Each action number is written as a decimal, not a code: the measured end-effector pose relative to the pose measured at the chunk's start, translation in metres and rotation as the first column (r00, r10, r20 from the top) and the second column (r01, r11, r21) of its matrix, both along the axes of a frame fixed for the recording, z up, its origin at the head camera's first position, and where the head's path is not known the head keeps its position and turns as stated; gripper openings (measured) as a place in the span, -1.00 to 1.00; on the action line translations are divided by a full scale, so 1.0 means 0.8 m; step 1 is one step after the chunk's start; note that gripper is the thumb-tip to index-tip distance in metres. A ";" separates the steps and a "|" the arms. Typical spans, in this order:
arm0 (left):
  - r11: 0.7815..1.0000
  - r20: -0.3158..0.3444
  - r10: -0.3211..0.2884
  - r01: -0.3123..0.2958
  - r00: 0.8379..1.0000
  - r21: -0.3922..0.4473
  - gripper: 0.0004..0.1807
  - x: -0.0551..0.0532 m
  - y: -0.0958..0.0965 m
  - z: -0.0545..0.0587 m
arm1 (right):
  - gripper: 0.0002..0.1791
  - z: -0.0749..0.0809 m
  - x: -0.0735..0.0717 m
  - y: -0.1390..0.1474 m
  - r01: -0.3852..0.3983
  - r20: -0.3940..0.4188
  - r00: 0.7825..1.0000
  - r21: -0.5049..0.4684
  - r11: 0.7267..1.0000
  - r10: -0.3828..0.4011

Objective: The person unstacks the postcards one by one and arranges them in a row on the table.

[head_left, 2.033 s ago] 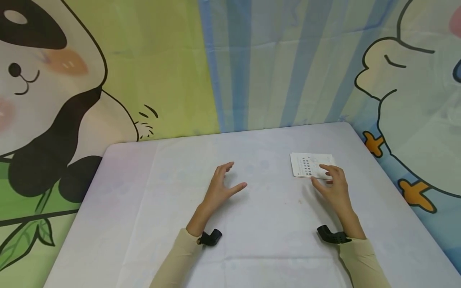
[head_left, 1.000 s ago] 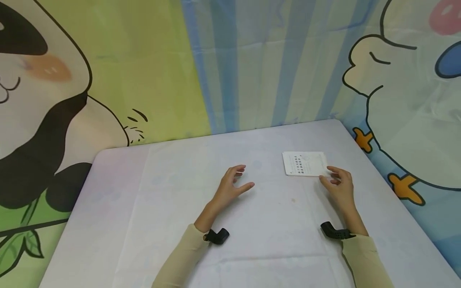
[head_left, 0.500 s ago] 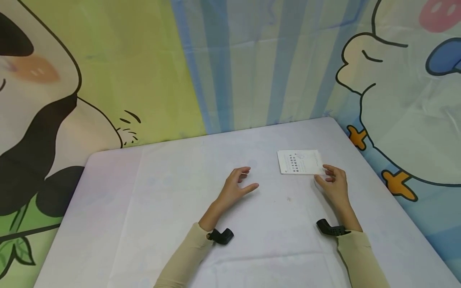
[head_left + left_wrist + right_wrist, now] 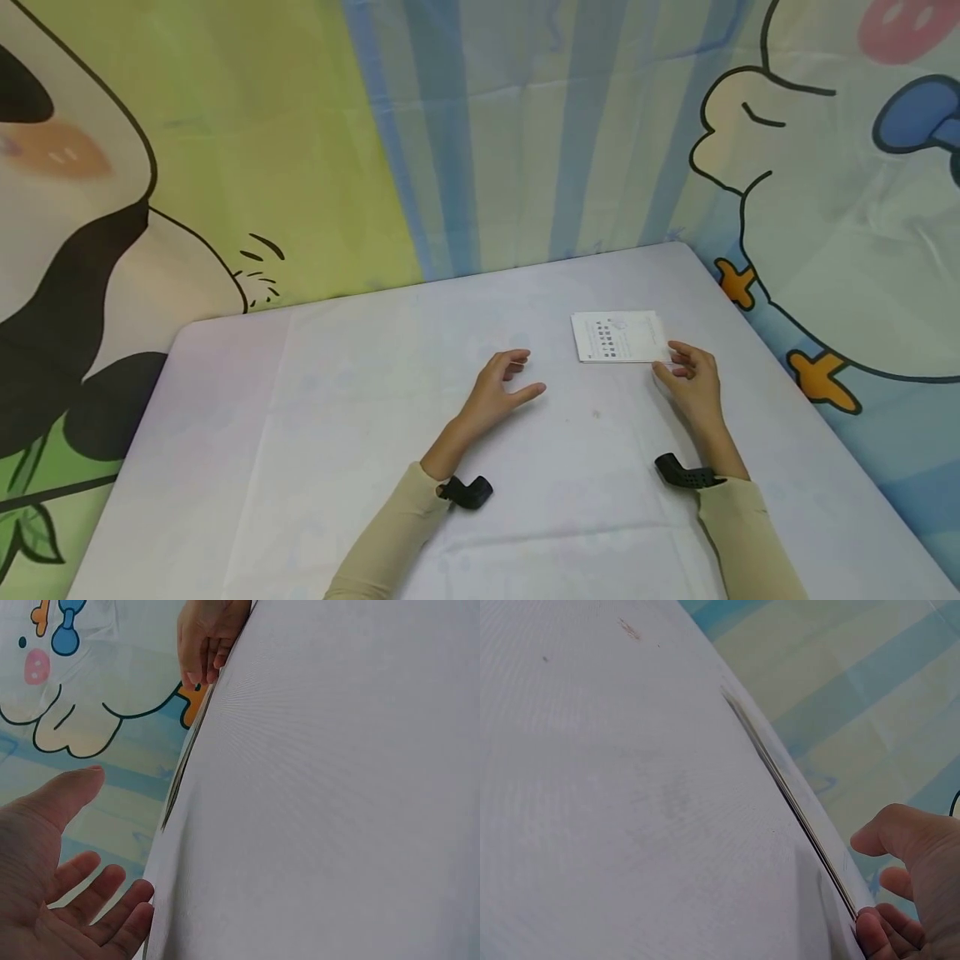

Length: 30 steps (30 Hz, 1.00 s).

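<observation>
A thin white printed booklet or stack of cards (image 4: 618, 337) lies flat toward the far right of the table; which of the two it is, I cannot tell. At its right end is my right hand (image 4: 693, 387), thumb and forefinger spread and slightly bent by the near right corner. In the right wrist view, fingertips (image 4: 870, 930) meet the stack's end while the thumb stays apart from it. My left hand (image 4: 491, 396) is held left of the stack, thumb and fingers parted, with nothing between them. Seen edge-on in the left wrist view, the stack (image 4: 182, 769) shows dark layered sides.
A white cloth covers the table (image 4: 360, 433), with creases and a small stain (image 4: 596, 414). Behind its far edge hangs a printed backdrop (image 4: 517, 133) with cartoon animals and stripes. Each wrist wears a black camera mount (image 4: 468, 492).
My left hand has moved right, closer to the stack. My right hand has slid off the stack's corner to its right end. The head view has turned slightly right; the stack looks unmoved.
</observation>
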<state>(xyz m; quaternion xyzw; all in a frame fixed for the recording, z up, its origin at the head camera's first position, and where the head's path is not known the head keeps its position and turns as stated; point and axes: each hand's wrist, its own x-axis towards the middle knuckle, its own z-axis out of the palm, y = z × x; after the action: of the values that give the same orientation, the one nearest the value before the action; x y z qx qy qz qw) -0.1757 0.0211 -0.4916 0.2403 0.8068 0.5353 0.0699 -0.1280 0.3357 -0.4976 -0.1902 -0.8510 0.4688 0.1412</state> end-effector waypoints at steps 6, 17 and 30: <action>1.000 0.002 -0.008 0.008 1.000 0.003 -0.32 -0.001 0.010 -0.002 | -0.46 -0.006 0.000 0.000 0.012 -0.034 0.999 -0.004 1.000 -0.012; 1.000 0.009 -0.008 0.008 1.000 -0.019 -0.34 -0.007 0.037 -0.002 | -0.46 -0.007 0.000 0.003 0.015 -0.057 0.998 -0.017 1.000 -0.016; 1.000 0.028 -0.008 0.009 1.000 -0.013 -0.38 -0.012 0.054 0.001 | -0.47 -0.008 -0.001 0.006 -0.017 -0.096 0.995 -0.030 0.999 0.014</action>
<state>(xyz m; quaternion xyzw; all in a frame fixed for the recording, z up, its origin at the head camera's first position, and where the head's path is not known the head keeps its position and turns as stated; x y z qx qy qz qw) -0.1850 0.0642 -0.4907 0.2357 0.8082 0.5329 0.0852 -0.1287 0.3407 -0.5042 -0.1631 -0.8373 0.4916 0.1750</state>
